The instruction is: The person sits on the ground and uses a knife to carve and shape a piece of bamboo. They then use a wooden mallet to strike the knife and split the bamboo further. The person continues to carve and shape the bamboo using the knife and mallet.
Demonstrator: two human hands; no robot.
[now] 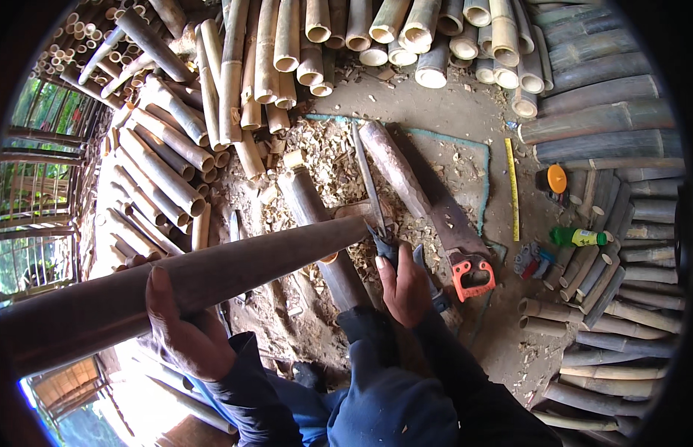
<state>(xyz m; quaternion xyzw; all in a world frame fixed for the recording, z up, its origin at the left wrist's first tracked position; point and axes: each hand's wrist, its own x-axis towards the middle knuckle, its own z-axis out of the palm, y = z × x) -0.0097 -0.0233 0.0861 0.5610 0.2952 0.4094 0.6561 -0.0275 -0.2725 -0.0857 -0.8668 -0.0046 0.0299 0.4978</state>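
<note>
My left hand is wrapped round a thick, dark bamboo pole, thumb on its upper side. The pole slants from the left rim up to the middle, and its far end meets the base of a blade there. In my right hand is a knife, gripped by its dark handle, the long narrow blade pointing away from me. Under the held pole lies another dark bamboo piece, partly hidden. A short log with a chipped surface rests just right of the blade.
A handsaw with an orange handle lies right of my right hand. Pale shavings cover the ground. Beyond are a yellow measuring strip, an orange round tool and a green bottle. Stacked bamboo surrounds the area.
</note>
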